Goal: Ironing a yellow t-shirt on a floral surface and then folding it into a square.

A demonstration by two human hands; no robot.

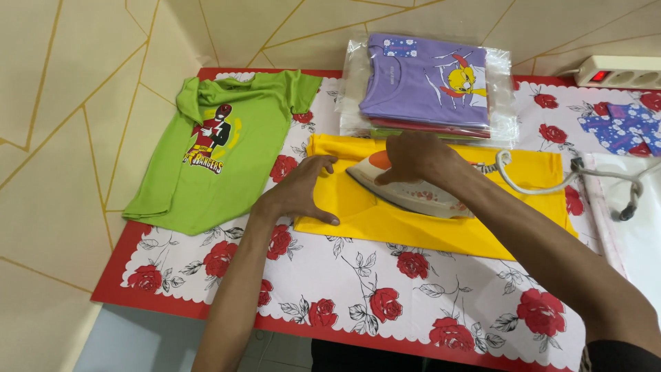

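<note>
Rose-printed cloth [385, 275] covers the work surface; green shirt [220, 151] lies spread at left, set aside. Left hand [299, 193] presses flat, fingers open, pinning the yellow garment [427, 231] taut; right hand [413, 157] grips the iron [406, 193] upon it, below bagged folded shirts [427, 83]

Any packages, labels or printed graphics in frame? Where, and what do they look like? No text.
Clear plastic package: top centre, behind the iron; flat rectangle holding a folded purple shirt with a yellow cartoon bird.
Small label: on the package's upper left; blue rectangle with white flowers.
Green shirt: left on the cloth; chest print of a red and black figure over yellow.
No screens or signs.
</note>
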